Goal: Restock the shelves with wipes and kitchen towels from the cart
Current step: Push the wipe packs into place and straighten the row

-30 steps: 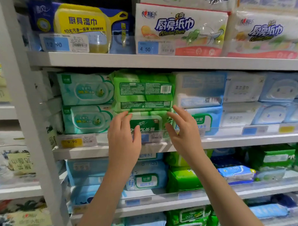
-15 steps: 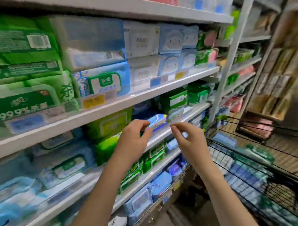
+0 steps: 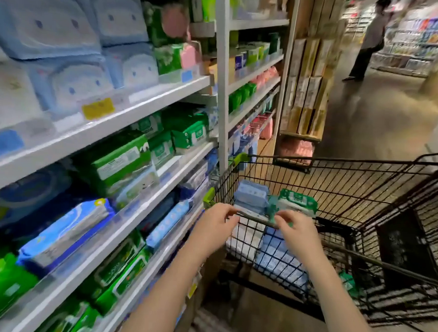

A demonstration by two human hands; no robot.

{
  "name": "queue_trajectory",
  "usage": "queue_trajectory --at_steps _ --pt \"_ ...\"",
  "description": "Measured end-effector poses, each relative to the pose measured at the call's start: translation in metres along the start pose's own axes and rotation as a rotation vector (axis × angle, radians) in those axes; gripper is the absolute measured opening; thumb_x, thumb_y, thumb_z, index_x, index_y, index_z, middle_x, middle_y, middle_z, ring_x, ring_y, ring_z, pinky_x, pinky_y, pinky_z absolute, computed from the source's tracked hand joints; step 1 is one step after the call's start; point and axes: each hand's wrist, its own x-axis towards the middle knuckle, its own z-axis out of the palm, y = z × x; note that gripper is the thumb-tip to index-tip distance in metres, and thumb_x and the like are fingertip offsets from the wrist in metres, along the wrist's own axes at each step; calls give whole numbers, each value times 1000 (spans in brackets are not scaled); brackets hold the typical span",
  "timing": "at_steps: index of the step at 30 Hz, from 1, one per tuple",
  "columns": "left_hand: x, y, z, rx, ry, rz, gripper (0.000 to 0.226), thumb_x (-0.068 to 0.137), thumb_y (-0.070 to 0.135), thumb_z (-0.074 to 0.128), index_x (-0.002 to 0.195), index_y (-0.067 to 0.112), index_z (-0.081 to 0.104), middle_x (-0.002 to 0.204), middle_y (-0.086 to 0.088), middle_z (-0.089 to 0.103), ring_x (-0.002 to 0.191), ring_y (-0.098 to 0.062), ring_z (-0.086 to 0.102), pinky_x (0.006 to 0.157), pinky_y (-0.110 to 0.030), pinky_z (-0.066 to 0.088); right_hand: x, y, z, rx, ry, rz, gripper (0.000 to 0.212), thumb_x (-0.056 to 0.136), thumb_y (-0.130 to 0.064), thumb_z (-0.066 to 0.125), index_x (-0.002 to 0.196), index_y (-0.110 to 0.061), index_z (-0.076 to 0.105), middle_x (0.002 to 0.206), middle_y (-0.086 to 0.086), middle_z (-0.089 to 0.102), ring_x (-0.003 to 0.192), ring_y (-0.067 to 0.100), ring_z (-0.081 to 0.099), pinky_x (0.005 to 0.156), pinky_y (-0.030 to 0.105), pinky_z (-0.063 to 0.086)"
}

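Both hands reach over the near rim of the cart (image 3: 337, 161), a black wire trolley standing in the aisle just right of the shelves (image 3: 150, 99). The left hand (image 3: 217, 221) hangs at the rim with its fingers loosely curled and nothing in them, its fingertips close to the top bar. The right hand (image 3: 296, 229) is curled too, its fingertips at the near edge of a green pack (image 3: 296, 199); whether it pinches that pack or only touches it cannot be told through the blur. The green pack sits high in the cart, side by side with a blue pack (image 3: 251, 194), and more pale blue packs (image 3: 279, 257) lie lower down behind the wire. On the shelves to the left, light blue wipes (image 3: 66, 86) fill the upper level above a yellow price tag (image 3: 98, 108), and green wipes (image 3: 121, 160) lie on the level below, with further blue and green packs under those. Far down the aisle a person (image 3: 369, 39) stands facing another shelf.
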Motion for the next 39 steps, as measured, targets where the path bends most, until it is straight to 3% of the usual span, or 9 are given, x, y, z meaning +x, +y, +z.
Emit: queue_trajectory --at_steps 4,12,16,20,22,26,30,34,39 --pt "81 9 51 -13 -120 -42 25 97 26 50 117 14 60 110 2 57 105 -14 55 91 -29 44 57 66 -4 -147 -157 190 28 98 -29 50 118 -14 64 115 1 65 104 18 60 89 35 51" --pt "201 -8 150 67 -449 -97 14 96 21 50 101 10 58 106 -14 59 100 -26 56 84 -34 44 114 163 -2 -138 -412 458 27 94 -28 57 111 -8 62 100 9 63 92 20 59 71 27 40" --pt "246 -23 207 170 -725 -60 16 96 19 48 80 17 46 83 -11 50 85 -24 55 67 -31 33 131 211 -8 -155 -535 626 35 94 -25 58 115 3 61 113 21 65 106 31 60 77 30 44" --pt "273 -22 261 279 -990 -19 31 99 21 44 123 3 53 128 -19 53 99 -28 58 78 -32 40 140 262 -17 -298 -694 766 47 96 -26 54 139 -8 46 130 14 58 118 25 55 90 27 44" --pt "278 -21 289 323 -1071 31 17 98 22 45 104 10 55 126 -22 53 81 -22 54 68 -32 35 143 287 -17 -368 -785 807 49 95 -35 53 136 -8 48 134 12 55 120 24 52 95 27 42" --pt "284 -26 342 439 -1185 44 35 94 26 49 118 1 56 125 -20 56 106 -32 56 76 -32 39 148 332 -10 -410 -858 809 53 93 -36 59 139 -16 45 136 6 52 122 24 51 99 30 43" --pt "293 -35 376 512 -1153 65 38 92 27 50 126 10 55 130 -12 55 118 -30 53 89 -36 44 139 386 17 -556 -929 657 55 82 -32 67 132 -25 46 130 2 57 113 19 55 90 29 47" --pt "299 -53 407 563 -1154 38 44 95 28 48 137 13 46 142 -10 44 126 -29 45 96 -37 40 132 429 42 -767 -1062 431 98 79 -22 72 153 -16 7 158 8 18 144 28 20 116 49 18" --pt "305 -78 430 689 -1137 52 56 98 34 47 148 16 31 155 -5 22 136 -27 33 106 -37 35 116 466 70 -831 -1052 339 108 80 -26 74 153 -15 -5 161 8 3 147 29 8 116 53 8"
